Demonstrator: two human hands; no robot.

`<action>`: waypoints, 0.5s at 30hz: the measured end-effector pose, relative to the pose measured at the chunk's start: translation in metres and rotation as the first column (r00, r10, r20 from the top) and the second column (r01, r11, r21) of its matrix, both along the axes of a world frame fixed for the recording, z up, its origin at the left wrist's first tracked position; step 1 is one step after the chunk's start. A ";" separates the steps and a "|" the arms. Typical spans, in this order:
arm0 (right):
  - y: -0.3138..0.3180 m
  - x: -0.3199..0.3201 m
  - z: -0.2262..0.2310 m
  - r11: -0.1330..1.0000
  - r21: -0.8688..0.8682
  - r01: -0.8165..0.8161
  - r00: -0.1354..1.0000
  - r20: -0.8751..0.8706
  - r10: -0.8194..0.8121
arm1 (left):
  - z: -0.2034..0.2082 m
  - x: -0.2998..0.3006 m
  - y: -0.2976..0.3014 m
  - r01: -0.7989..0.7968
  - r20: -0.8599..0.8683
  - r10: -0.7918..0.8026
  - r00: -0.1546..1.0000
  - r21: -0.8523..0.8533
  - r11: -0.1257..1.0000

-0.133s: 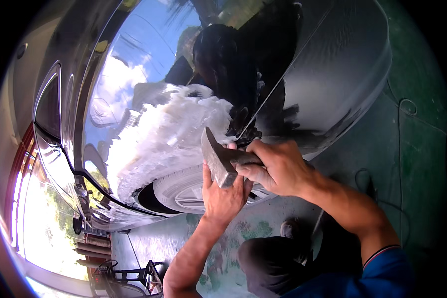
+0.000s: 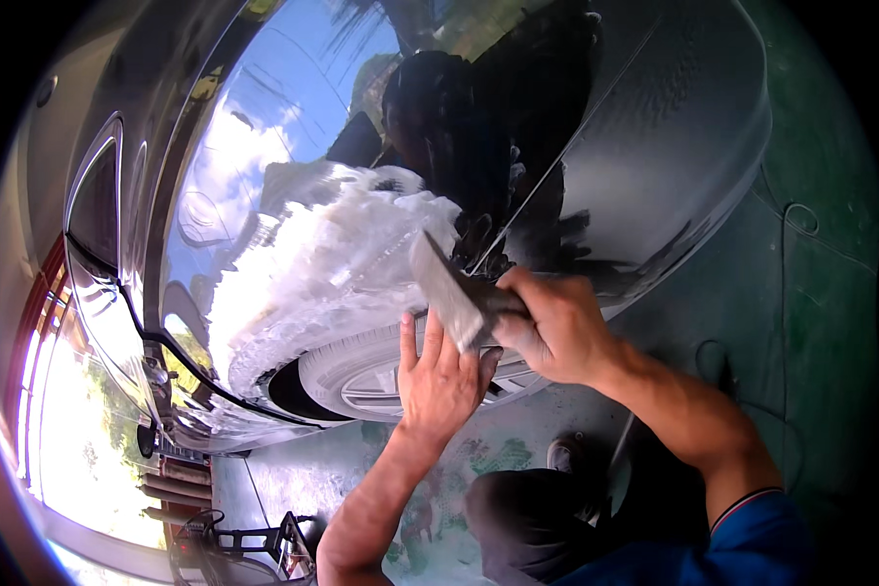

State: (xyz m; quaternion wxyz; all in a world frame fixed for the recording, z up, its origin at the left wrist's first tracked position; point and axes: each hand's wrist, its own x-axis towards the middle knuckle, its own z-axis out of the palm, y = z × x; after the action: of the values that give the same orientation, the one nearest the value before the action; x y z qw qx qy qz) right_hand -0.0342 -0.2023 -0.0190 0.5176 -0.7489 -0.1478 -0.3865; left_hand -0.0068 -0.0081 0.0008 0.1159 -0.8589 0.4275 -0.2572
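Observation:
In my right hand (image 2: 561, 327) is a hammer with a grey, wedge-shaped head (image 2: 446, 290); my fingers wrap round its short visible grip. The head is tilted and slightly blurred, just over the fingers of my left hand (image 2: 439, 386). That left hand lies with fingers stretched out at the wheel arch edge, some fingertips hidden behind the hammer head. Under both hands is a dark, glossy car body panel (image 2: 644, 176). A patch of whitish, scuffed filler (image 2: 332, 244) covers the panel above the wheel (image 2: 361, 381).
A thin panel seam (image 2: 566, 146) runs up from near the hammer. A tail light (image 2: 98, 210) sits at the far left. A cable (image 2: 786, 293) lies on the green floor (image 2: 830, 225) at right. A black stand (image 2: 264, 539) is at lower left.
The hammer has moved slightly right and up, its head turning and blurring. My left hand stays at the arch, its fingers spread a little more visibly.

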 end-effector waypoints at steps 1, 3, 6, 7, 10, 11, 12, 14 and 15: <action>0.000 0.001 -0.003 0.999 0.003 0.038 0.997 -0.064 -0.038 | -0.002 -0.002 -0.001 -0.002 -0.011 0.002 1.000 0.010 1.000; -0.004 -0.002 0.002 0.999 0.033 -0.010 0.999 0.033 0.009 | 0.003 0.000 0.001 -0.017 0.008 0.016 1.000 0.041 0.999; -0.007 -0.002 0.002 0.993 0.087 -0.074 0.995 0.069 0.068 | 0.007 0.001 0.004 -0.022 0.037 0.020 0.999 0.060 0.998; -0.010 0.000 0.000 0.993 0.085 -0.077 0.997 0.034 0.074 | 0.010 0.001 0.003 0.002 0.063 -0.004 0.998 0.031 1.000; -0.020 -0.003 -0.005 0.983 0.130 -0.126 0.991 -0.037 0.132 | 0.027 0.009 -0.002 0.065 0.138 -0.054 0.989 -0.074 0.995; -0.025 -0.006 -0.006 0.977 0.119 -0.178 0.984 -0.003 0.180 | 0.038 0.016 -0.005 0.050 0.170 -0.025 0.985 -0.140 0.989; -0.030 -0.011 -0.006 0.956 0.197 -0.219 0.972 -0.043 0.232 | 0.055 0.023 -0.015 0.023 0.209 0.022 0.978 -0.207 0.978; -0.032 -0.013 -0.002 0.927 0.277 -0.251 0.958 -0.066 0.279 | 0.075 0.030 -0.029 0.015 0.254 0.057 0.965 -0.272 0.962; -0.031 -0.012 0.001 0.932 0.270 -0.243 0.962 -0.060 0.268 | 0.077 0.031 -0.037 0.036 0.261 0.040 0.965 -0.279 0.960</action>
State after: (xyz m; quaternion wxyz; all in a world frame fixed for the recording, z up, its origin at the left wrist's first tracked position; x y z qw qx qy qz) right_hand -0.0463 -0.2335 -0.0183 0.6636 -0.6667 -0.1669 -0.2954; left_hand 0.0241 -0.0450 0.0778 0.0487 -0.8251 0.3665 -0.4273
